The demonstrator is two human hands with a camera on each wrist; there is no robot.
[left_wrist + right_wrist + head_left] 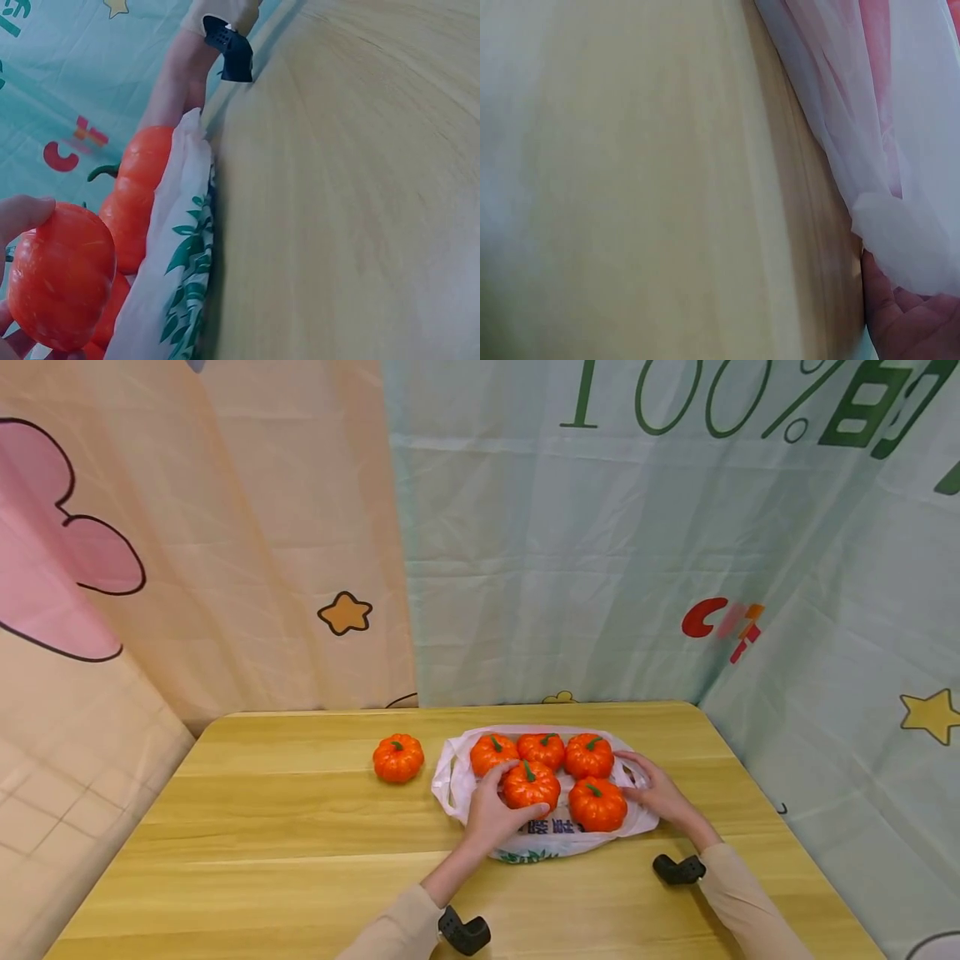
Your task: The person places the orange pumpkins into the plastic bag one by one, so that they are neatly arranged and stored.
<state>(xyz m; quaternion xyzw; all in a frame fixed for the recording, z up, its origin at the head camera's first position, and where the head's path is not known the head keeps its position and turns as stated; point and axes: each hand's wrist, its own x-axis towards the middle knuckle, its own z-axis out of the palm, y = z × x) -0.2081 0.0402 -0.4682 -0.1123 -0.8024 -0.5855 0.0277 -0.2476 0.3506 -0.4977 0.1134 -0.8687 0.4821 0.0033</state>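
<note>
We see the left hand (pixel 491 814) curled around a pumpkin (pixel 530 785), gripping it at the near left of the white plastic bag (pixel 450 781), which lies flat on the wooden table (pixel 262 827) with its long side running left to right. The held pumpkin sits upright, green stem up. Four other pumpkins (pixel 588 756) crowd just beside it on the bag. The right hand (pixel 660 793) rests with relaxed fingers at the bag's right edge. A lone pumpkin (pixel 398 757) sits left of the bag.
</note>
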